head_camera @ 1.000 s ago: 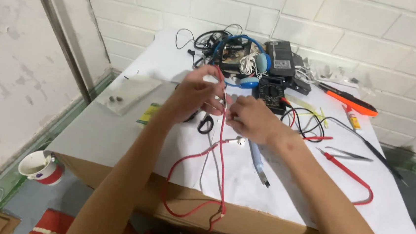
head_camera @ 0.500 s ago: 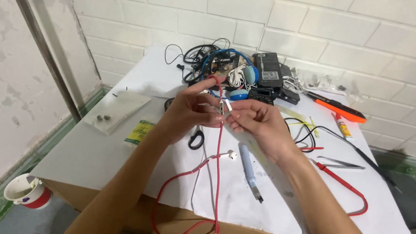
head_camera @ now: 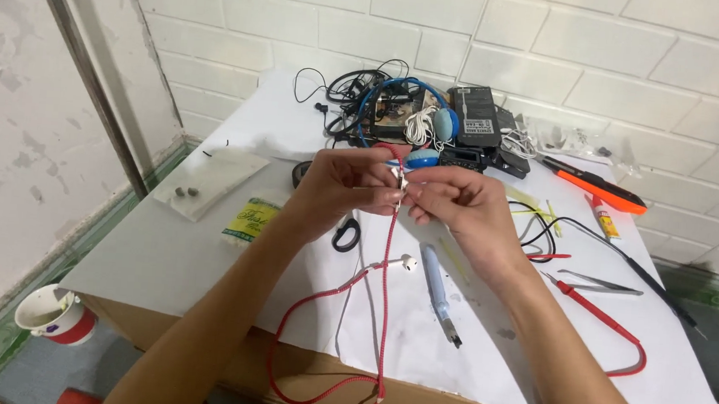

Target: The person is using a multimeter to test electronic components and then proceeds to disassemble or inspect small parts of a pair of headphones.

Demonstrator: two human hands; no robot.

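My left hand [head_camera: 339, 188] and my right hand [head_camera: 458, 203] meet above the white table top [head_camera: 193, 257], fingertips pinched together on the upper end of a red braided earphone cable [head_camera: 388, 264]. The cable hangs down from my fingers and loops over the table's front edge. A white earbud [head_camera: 407, 263] dangles on a branch of the cable just below my hands. Under my right wrist lies a pale blue pen-shaped tool [head_camera: 437, 285] with a dark tip.
A tangle of black and blue wires with dark boxes [head_camera: 422, 117] sits at the back. An orange-and-black tool [head_camera: 592, 182], tweezers [head_camera: 597, 282], a red probe lead [head_camera: 614, 329] and a small glue tube [head_camera: 604, 217] lie right. A clear bag [head_camera: 211, 182] and paper cup [head_camera: 51, 315] are left.
The view has shifted so the table sits lower and further right in frame. My hands stay pinched on the red cable, held slightly higher; the earbud hangs below them.
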